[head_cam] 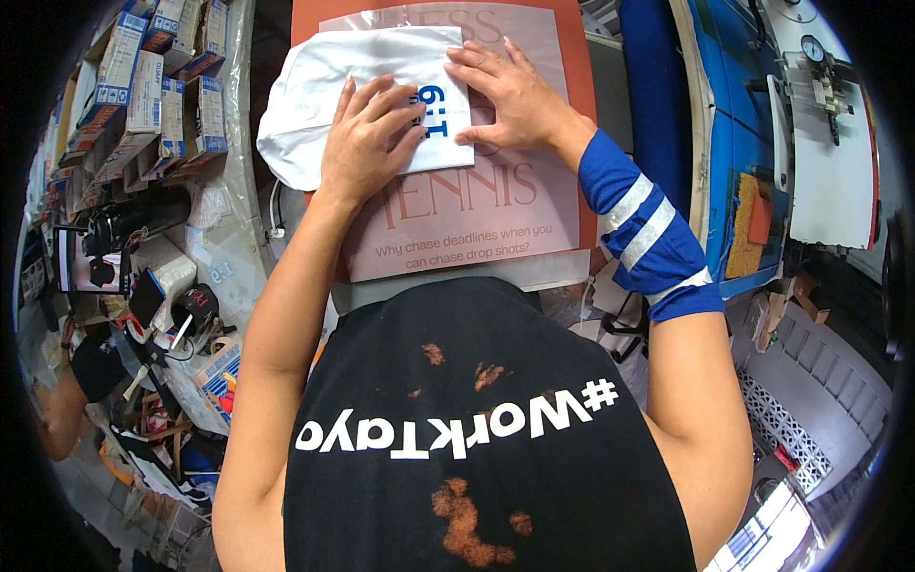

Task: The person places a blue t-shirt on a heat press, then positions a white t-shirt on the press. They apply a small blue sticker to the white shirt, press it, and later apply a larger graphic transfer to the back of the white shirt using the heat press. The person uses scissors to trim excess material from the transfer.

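A white cloth piece (300, 93) with blue printing near its right end lies flat over a clear plastic sheet bearing printed lettering (486, 207). Beneath that sheet is an orange-red board (582, 64). My left hand (372, 129) rests palm down on the cloth, fingers spread, partly covering the blue print. At the cloth's right edge, my right hand (507, 96) lies flat with fingers apart, its fingertips at the edge and its palm over the sheet. Neither hand grips the cloth. A blue sleeve with pale stripes (643, 222) covers my right forearm.
Cardboard boxes (143, 93) stand in rows at the left, above a cluttered table with a screen (93, 261) and a dark cap (193, 307). Another person's arm (61, 418) shows at the far left. A blue-framed surface (743, 93) and a pressure gauge (812, 48) are at the right.
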`<state>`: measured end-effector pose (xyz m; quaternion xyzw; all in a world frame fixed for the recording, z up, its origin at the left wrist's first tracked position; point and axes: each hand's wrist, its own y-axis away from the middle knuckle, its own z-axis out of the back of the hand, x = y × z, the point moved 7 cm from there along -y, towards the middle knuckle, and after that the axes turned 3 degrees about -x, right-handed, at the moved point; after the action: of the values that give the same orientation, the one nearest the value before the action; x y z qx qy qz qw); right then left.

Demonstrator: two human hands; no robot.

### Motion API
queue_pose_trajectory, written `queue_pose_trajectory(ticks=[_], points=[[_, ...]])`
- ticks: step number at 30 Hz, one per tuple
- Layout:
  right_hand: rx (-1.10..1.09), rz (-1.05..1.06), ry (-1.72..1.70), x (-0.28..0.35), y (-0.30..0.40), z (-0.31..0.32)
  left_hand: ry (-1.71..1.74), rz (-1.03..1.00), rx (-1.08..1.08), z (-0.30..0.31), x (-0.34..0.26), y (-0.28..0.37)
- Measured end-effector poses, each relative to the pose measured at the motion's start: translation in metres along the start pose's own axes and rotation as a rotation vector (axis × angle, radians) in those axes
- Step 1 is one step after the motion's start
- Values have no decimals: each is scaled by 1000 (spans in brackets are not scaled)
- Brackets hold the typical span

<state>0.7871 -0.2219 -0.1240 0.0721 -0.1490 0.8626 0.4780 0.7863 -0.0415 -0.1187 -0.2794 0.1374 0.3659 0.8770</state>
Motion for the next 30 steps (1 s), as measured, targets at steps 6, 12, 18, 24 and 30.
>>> queue_pose_trajectory(ticks=[6,12,18,24,30], points=[[-111,177,-68,27,8,17,10,-22,-2,0,0,-1],[-143,172,-111,37,18,17,-5,-10,11,0,2,0],[-286,164,-137,55,4,19,52,32,-26,2,4,-4],[-282,113,-147,50,6,7,272,96,-86,10,11,-7],[-289,90,-173,47,8,5,257,153,-274,56,45,-10]])
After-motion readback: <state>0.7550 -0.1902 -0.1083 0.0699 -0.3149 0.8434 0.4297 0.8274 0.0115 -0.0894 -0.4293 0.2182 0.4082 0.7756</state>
